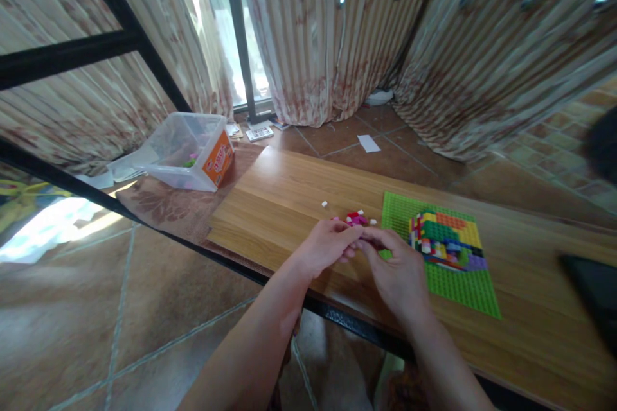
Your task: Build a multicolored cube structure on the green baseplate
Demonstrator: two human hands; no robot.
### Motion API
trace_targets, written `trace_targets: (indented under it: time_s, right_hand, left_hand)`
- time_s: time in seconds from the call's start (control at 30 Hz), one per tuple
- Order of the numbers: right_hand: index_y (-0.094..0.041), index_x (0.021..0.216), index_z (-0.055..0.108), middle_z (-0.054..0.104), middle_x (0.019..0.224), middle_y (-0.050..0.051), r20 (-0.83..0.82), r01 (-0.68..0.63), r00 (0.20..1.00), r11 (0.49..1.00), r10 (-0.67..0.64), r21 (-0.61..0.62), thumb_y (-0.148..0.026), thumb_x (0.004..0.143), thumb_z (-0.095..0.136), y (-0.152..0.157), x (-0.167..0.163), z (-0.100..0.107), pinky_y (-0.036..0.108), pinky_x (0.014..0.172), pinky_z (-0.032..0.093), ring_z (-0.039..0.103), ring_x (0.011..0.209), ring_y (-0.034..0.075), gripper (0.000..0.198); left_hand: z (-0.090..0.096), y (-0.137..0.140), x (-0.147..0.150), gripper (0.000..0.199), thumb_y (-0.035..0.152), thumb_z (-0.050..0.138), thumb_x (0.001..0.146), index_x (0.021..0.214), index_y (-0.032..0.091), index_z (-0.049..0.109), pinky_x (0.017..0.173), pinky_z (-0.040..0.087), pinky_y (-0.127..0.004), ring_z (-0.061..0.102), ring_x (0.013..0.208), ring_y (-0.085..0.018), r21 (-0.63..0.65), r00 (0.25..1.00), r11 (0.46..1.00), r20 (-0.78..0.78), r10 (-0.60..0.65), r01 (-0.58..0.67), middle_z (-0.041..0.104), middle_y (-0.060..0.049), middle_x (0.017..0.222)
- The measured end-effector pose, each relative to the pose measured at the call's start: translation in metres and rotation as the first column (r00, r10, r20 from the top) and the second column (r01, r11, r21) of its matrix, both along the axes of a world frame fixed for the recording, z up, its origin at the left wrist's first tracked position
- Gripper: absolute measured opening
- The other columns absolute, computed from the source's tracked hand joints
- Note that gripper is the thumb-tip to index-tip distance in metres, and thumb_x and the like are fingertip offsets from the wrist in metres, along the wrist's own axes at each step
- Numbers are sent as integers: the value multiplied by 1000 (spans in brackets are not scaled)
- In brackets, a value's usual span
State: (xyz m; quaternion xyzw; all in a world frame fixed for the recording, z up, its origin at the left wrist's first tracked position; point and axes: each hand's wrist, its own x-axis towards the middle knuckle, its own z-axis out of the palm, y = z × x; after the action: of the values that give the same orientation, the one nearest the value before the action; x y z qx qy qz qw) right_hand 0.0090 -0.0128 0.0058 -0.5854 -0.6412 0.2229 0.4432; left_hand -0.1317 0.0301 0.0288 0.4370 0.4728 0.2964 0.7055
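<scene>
My left hand [322, 247] and my right hand [399, 270] meet fingertip to fingertip just above the front part of the wooden table. Both are closed in a pinch, and whatever sits between the fingers is too small and hidden to make out. Right behind the fingers lies a small pile of pink, red and white toy bricks [357, 219], partly covered by my hands. A single white brick [324, 204] rests a little apart, farther back. Beside my right hand, a colourful brick build [441, 231] stands on a green baseplate [465, 300].
A clear plastic bin [164, 172] with an orange label and a few bricks inside stands left of the wooden tabletop [274, 196]. A dark flat object [590, 289] lies at the right edge. Black metal bars [72, 51] cross the upper left. Striped curtains [308, 45] hang behind.
</scene>
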Motion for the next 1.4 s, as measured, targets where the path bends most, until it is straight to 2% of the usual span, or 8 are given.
trace_targets:
  time_s: [0.17, 0.37, 0.57, 0.67, 0.73, 0.83, 0.97, 1.4]
  right_hand:
    - [-23, 118, 63, 74, 97, 5, 2, 21, 1000, 1000, -21, -10, -31, 86, 60, -5, -1, 3, 38, 85, 54, 71, 88, 20, 33]
    - [-22, 120, 62, 74, 98, 6, -2, 63, 998, 998, -63, 6, -30, 85, 60, -7, -1, 0, 40, 89, 54, 71, 89, 20, 35]
    - [-19, 112, 65, 73, 91, 6, -294, 83, 952, 997, -81, -8, -34, 82, 66, -3, -2, -1, 38, 81, 57, 70, 81, 18, 34]
    - [-18, 111, 65, 73, 89, 6, -335, 101, 936, 994, -105, -29, -33, 80, 68, -1, 2, 0, 37, 78, 57, 69, 79, 17, 35]
    - [-18, 108, 66, 72, 89, 5, -254, 112, 961, 994, -113, -15, -33, 81, 66, 0, 7, -1, 39, 79, 56, 69, 80, 18, 31]
    - [-20, 97, 70, 72, 90, 6, 26, 67, 997, 997, -68, 39, -31, 85, 60, 1, 12, -6, 40, 82, 53, 67, 83, 20, 19]
    - [-21, 92, 70, 71, 94, 8, 289, -20, 957, 999, 5, 50, -26, 88, 54, 3, 11, -15, 41, 85, 51, 65, 89, 22, 17]
    - [-21, 84, 71, 64, 99, 9, 376, 2, 926, 996, -38, 95, -33, 87, 59, 10, 1, -30, 42, 88, 46, 57, 97, 24, 18]
  left_hand:
    - [3, -1, -3, 22, 30, 62, 79, 66, 13, 61, 51, 35, -19, 45, 51, -7, 32, 998, 998, 22, -58, 58, 51, 2, 55]
    - [0, -3, 2, 31, 25, 54, 84, 55, 15, 53, 47, 25, -22, 35, 46, -7, 86, 999, 995, -1, -54, 54, 43, 3, 50]
    - [4, -2, 1, 22, 26, 67, 76, 63, 13, 56, 48, 26, -18, 38, 49, -5, -163, 977, 987, 211, 25, 10, 49, 3, 58]
    - [6, 2, -5, 18, 24, 70, 74, 67, 11, 60, 46, 25, -16, 39, 49, -3, -231, 943, 973, 325, 74, 3, 54, 1, 62]
    - [7, 7, -10, 17, 22, 68, 76, 66, 10, 60, 45, 25, -15, 41, 49, -3, -220, 937, 973, 320, 138, -68, 54, 0, 60]
    - [8, 13, -17, 18, 17, 61, 80, 64, 10, 60, 44, 28, -16, 44, 49, -5, -205, 927, 958, 277, 253, -201, 53, -1, 59]
    - [11, 16, -21, 23, 13, 51, 84, 63, 10, 58, 45, 33, -17, 44, 49, -4, -252, 908, 932, 263, 325, -261, 55, -3, 62]
    - [19, 17, -26, 20, 15, 47, 84, 67, 12, 55, 43, 32, -17, 48, 48, -6, -289, 861, 903, 311, 402, -318, 55, -2, 60]
